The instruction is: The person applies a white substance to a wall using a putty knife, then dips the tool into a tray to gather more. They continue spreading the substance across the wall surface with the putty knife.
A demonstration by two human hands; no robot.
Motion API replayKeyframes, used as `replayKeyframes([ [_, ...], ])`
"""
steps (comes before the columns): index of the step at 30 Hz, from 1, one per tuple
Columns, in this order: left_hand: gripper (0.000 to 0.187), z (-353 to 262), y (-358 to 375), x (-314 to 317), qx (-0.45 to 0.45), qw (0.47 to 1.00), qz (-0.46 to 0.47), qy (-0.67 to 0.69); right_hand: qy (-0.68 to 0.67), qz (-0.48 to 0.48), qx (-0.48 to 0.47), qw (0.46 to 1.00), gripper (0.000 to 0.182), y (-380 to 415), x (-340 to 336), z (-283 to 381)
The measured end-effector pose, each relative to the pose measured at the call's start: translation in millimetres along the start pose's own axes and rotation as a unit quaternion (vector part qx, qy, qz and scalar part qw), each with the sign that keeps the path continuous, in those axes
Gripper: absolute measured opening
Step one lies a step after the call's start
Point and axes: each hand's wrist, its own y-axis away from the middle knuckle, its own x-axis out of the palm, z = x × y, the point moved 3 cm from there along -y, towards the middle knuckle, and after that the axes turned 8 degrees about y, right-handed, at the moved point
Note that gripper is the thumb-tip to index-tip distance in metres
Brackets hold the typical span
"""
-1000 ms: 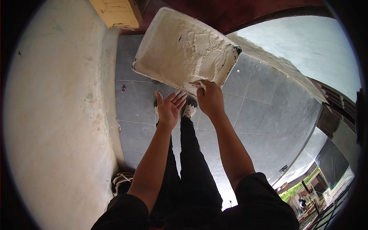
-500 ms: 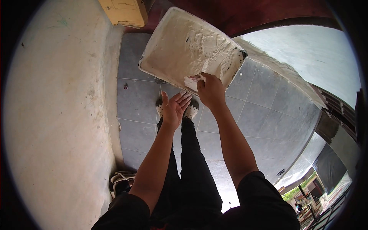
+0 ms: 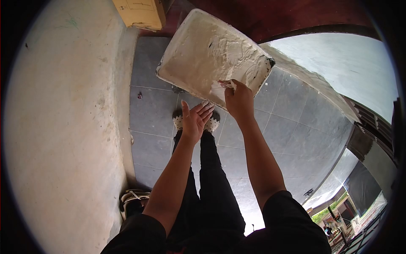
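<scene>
A large shallow tray point(image 3: 175, 53) with a pale rim holds a thick cream-coloured paste point(image 3: 198, 55), ridged toward its right side. My right hand point(image 3: 240, 99) is closed over the tray's near right edge. It grips a small paste-smeared piece point(image 3: 226, 84) with pinkish marks, partly hidden by the fingers; its kind cannot be made out. My left hand point(image 3: 195, 120) hangs just short of the near rim, palm up and fingers stretched, with white smears on the fingertips. It holds nothing.
A rough pale wall point(image 3: 67, 127) runs along the left, and a cardboard box point(image 3: 144, 12) stands at the top left. Grey floor tiles point(image 3: 287, 106) lie below the tray. My feet in spotted footwear point(image 3: 211, 123) are near its edge. A bag-like item point(image 3: 134, 199) sits low by the wall.
My right hand has shifted slightly right, and the smeared piece has turned and lifted a little in its fingers. My left hand stays almost in place, and the whole view has drifted slightly.
</scene>
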Motion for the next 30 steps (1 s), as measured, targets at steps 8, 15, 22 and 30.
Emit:
replayKeyframes([
  [8, 0.105, -0.2, -0.7, 1.8, -0.001, 1.000, 0.005, -0.019, 0.021, -0.088, -0.016, 0.996, 0.028, 0.6, -5.5, 12.2],
  [15, 0.105, -0.4, -1.2, 1.3, 0.000, 1.000, 0.004, -0.009, 0.084, -0.100, -0.307, 0.943, 0.020, 1.4, -11.0, 21.6],
  [22, 0.104, 0.1, -1.0, 1.8, -0.010, 1.000, -0.014, 0.007, 0.120, -0.086, -0.392, 0.908, 0.022, 36.8, -41.6, -28.5],
  [30, 0.104, 1.5, -1.8, 3.4, 0.000, 1.000, -0.018, -0.010, -0.062, -0.080, -0.115, 0.988, 0.027, 51.5, -53.2, -56.3],
])
